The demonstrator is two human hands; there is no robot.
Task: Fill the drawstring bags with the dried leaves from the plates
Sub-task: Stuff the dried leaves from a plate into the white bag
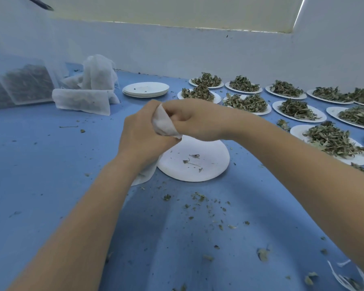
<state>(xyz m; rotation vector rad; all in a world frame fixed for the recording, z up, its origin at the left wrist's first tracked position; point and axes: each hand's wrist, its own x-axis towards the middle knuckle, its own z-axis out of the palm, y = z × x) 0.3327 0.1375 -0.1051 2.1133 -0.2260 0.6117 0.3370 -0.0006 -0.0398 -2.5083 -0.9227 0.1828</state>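
Both hands meet over the middle of the blue table, holding a white drawstring bag (164, 123). My left hand (142, 131) grips the bag's top from the left, and the bag's lower part hangs behind that wrist down to the table. My right hand (192, 120) has its fingers curled into the bag's mouth from the right. Directly below the hands lies a white plate (194, 159) with only a few leaf scraps on it. To the right, several plates carry heaps of dried leaves (332, 141).
A stack of emptied plates (145, 89) sits at the back centre. Filled white bags (86, 100) lie at the back left beside clear bags of leaves (27, 85). Leaf crumbs (200, 198) litter the near table. White strings (345, 278) lie at the bottom right. A wall bounds the far edge.
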